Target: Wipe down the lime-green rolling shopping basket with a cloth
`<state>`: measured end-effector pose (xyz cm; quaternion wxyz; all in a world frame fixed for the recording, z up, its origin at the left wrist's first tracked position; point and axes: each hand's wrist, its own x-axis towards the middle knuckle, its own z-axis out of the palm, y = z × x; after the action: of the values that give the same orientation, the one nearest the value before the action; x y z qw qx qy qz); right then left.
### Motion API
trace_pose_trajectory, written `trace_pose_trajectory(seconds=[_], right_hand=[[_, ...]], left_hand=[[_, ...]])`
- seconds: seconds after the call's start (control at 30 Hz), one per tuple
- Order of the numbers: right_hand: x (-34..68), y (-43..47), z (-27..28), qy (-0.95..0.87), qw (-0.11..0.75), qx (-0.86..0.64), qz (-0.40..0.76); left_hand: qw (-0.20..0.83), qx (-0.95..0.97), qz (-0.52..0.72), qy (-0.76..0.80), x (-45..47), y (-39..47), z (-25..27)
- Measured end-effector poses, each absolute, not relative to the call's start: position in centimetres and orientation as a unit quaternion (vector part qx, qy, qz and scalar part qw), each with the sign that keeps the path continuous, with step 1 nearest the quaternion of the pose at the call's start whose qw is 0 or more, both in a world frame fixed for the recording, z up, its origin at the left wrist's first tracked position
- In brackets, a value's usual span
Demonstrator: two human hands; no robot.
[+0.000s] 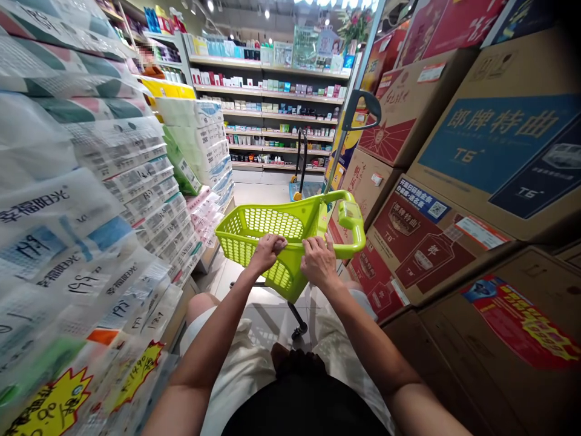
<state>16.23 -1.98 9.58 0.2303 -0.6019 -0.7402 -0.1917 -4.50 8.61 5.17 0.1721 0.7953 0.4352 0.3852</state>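
In front of my lap a lime-green plastic shopping cart [282, 280] stands turned sideways, its perforated basket to the left and its looped handle [351, 221] to the right. My left hand [265, 254] is closed on the near rim of the basket. A small pale bit shows at its fingertips; what it is I cannot make out. Close beside it, my right hand [319, 260] has its fingers curled over the same rim, nearer the handle. The inside of the basket looks bare where it shows. Below, a dark leg with a caster wheel [298, 330] reaches toward me.
Stacked paper packs [136, 157] line the left side, with yellow price tags [57, 406] low down. Cardboard cartons [490, 145] rise on the right. Behind the cart are a blue platform trolley [308, 191], a tall pole with a dark grip [362, 111] and product shelves [272, 91].
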Motion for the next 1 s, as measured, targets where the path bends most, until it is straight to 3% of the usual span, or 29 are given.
trace_pose_trajectory(seconds=[0.13,0.27,0.4,0.53,0.67,0.8,0.93,1.0], right_hand=[[15.3,-1.9,9.7,-0.744,0.213,-0.607,-0.183],[14.4,-1.5,9.5,-0.747,0.203,-0.610,-0.169],[13.2,-0.8,9.2,-0.754,0.185,-0.612,-0.152],[12.0,0.0,9.2,-0.762,0.168,-0.611,-0.133],[11.0,0.5,9.4,-0.763,0.158,-0.616,-0.118],[10.1,1.1,9.2,-0.768,0.147,-0.613,-0.112],[9.7,1.5,8.8,-0.770,0.143,-0.612,-0.110],[9.6,1.7,8.7,-0.768,0.144,-0.615,-0.110]], left_hand=[[0.146,0.746,0.369,0.535,-5.6,9.0,5.3],[0.175,0.804,0.354,0.444,-6.9,9.6,5.2],[0.145,0.750,0.357,0.538,-8.1,10.2,5.1],[0.172,0.811,0.338,0.445,-8.7,10.5,5.0],[0.151,0.771,0.345,0.514,-9.4,10.7,4.9],[0.180,0.817,0.321,0.443,-10.8,11.1,4.8],[0.131,0.754,0.339,0.547,-12.9,11.3,4.7],[0.147,0.773,0.339,0.515,-13.6,11.2,4.6]])
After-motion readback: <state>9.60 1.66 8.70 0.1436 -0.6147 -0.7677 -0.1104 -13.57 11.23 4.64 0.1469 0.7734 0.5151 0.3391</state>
